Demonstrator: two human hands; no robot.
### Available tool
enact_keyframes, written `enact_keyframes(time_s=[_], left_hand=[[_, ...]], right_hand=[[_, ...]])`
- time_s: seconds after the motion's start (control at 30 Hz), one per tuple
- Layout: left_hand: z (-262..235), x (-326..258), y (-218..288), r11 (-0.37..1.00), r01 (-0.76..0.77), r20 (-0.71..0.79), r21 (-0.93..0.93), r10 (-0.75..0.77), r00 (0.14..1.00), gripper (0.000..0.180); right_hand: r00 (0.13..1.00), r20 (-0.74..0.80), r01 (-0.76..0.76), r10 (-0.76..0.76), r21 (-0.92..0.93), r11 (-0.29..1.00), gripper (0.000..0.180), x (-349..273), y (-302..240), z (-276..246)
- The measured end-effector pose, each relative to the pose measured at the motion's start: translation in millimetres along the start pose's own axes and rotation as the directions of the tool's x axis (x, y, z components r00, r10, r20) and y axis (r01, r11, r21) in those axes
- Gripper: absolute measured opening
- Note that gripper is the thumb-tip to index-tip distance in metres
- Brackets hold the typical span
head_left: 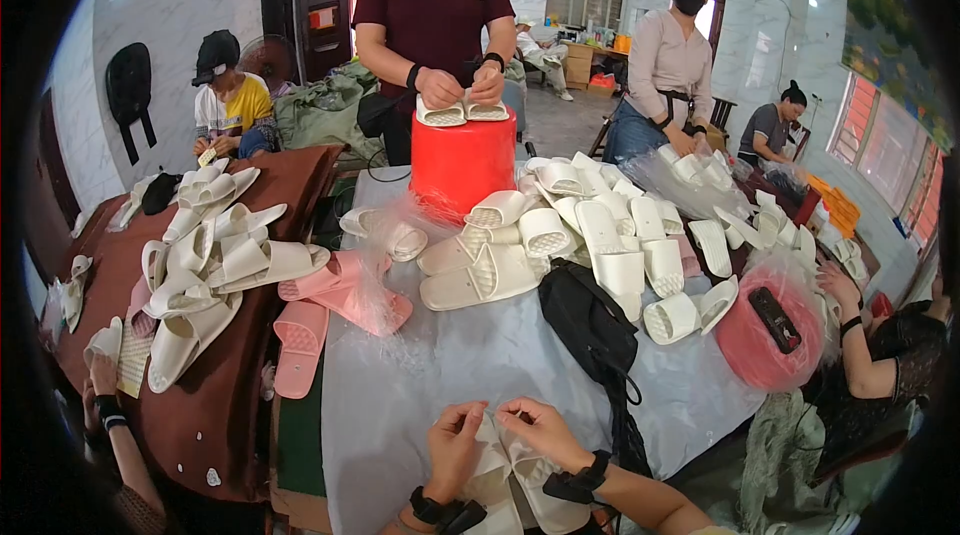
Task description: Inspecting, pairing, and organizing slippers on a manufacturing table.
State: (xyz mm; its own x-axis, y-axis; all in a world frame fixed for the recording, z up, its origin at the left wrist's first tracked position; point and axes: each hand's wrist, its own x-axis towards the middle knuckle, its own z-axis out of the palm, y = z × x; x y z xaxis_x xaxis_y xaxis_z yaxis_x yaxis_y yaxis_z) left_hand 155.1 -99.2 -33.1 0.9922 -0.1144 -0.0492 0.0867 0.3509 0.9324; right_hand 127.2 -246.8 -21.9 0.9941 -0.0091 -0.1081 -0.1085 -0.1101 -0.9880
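Note:
At the near edge, my left hand (pixel 455 445) and my right hand (pixel 548 432) are close together over a pair of cream slippers: a left slipper (pixel 492 488) and a right slipper (pixel 550 507). Each hand has thumb and fingers pinched together near the tops of the slippers. Whatever sits between the fingertips is too small to make out. Dark bands circle both my wrists. Beyond my hands lies a black bag (pixel 590 320) with a strap trailing toward my right arm.
Loose cream slippers (pixel 485 275) crowd the grey-covered table (pixel 375 415). Pink slippers (pixel 300 345) lie at its left edge, beside a brown-covered table (pixel 225 425) bearing more. A red stool (pixel 463 165) and a pink plastic-wrapped bundle (pixel 765 325) stand there. Several co-workers surround the tables.

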Motion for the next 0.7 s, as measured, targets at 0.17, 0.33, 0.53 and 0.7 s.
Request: enact_keyframes(time_s=[0.17,0.33,0.53,0.7], left_hand=[[1.5,-2.2,5.1,0.995,0.018,0.032,0.098,-0.022,0.999,0.018],[-0.2,-0.6,1.9,0.997,0.048,0.071,0.053,-0.051,0.996,0.016],[-0.8,-0.7,-0.5,0.997,0.075,0.014,-0.029,-0.075,0.997,0.015],[2.8,-0.8,2.7,0.998,0.057,0.059,-0.013,-0.056,0.997,0.016]], right_hand=[[0.999,-0.014,0.036,-0.036,0.009,0.999,0.024,0.4,1.1,1.9],[0.999,-0.020,0.041,-0.041,0.013,0.999,0.024,1.5,4.7,2.4],[0.999,-0.036,0.012,-0.011,0.023,1.000,0.023,1.8,6.6,2.6],[0.999,-0.047,0.024,-0.022,0.043,0.999,0.022,1.5,2.7,2.7]])
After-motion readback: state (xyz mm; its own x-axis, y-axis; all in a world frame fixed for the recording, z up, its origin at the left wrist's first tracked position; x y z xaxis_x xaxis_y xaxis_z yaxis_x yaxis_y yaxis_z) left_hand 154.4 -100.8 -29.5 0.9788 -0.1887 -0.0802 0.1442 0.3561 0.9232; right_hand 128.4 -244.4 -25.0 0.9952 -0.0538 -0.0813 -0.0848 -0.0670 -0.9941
